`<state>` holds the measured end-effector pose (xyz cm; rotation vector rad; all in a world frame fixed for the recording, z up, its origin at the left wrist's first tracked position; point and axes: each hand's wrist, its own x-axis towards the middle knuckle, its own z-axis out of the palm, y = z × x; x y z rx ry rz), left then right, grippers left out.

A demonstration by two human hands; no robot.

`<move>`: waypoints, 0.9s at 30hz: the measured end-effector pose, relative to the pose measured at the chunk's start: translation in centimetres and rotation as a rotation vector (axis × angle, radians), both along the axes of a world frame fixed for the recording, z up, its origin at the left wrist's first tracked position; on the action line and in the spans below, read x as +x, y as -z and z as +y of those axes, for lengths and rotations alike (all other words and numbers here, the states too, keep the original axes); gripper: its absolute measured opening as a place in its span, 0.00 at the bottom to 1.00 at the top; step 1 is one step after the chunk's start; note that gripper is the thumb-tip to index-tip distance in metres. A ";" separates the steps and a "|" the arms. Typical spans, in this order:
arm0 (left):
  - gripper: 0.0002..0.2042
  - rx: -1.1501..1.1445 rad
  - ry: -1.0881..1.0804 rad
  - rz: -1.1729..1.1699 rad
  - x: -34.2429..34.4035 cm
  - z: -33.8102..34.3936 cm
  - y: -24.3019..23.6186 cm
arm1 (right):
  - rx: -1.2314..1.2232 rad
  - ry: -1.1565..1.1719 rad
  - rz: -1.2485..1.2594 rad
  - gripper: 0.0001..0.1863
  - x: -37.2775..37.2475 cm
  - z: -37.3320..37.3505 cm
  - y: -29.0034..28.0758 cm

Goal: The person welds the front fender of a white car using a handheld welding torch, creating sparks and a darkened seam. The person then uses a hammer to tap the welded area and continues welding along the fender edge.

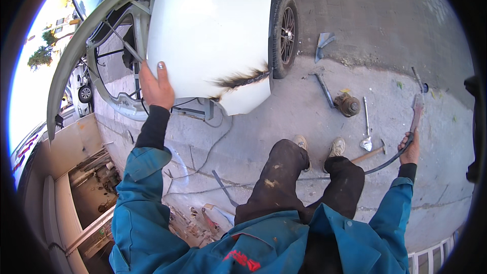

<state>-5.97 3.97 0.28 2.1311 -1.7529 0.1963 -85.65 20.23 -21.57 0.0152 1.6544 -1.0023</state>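
Observation:
My left hand [156, 87] is raised and rests flat against the lower edge of a white car body panel [208, 25], fingers apart. A dark scorched seam [243, 78] runs across the panel's lower right part. My right hand [409, 148] is held out low to the right, closed around a long thin tool [417, 107] with a black hose [390, 160] trailing from it. Both arms wear blue sleeves over black cuffs. My dark trousers and two shoes [318, 146] show below on the concrete.
A car wheel [285, 33] stands right of the panel. On the concrete [284, 116] lie a hammer [369, 155], a metal rod [366, 122], a rusty round part [348, 104], a flat bar [323, 89] and cables. An open compartment with tools [96, 182] is at lower left.

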 end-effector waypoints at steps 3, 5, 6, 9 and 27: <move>0.35 0.021 -0.014 -0.020 -0.2 0.2 0.0 | -0.050 -0.136 0.017 0.33 3.7 2.6 -6.5; 0.37 0.051 -0.020 -0.046 -0.2 0.3 -0.1 | -0.035 -0.230 0.039 0.33 6.1 4.4 -10.9; 0.38 0.061 -0.022 -0.051 -0.3 0.3 -0.2 | -0.019 -0.239 0.040 0.32 7.2 5.2 -13.1; 0.39 0.103 -0.043 -0.030 -0.7 0.3 -0.4 | -0.002 -0.236 -0.011 0.29 10.6 7.5 -19.1; 0.38 0.147 0.378 0.410 -1.2 9.2 -5.2 | -0.161 -0.930 0.472 0.21 44.5 10.8 -35.0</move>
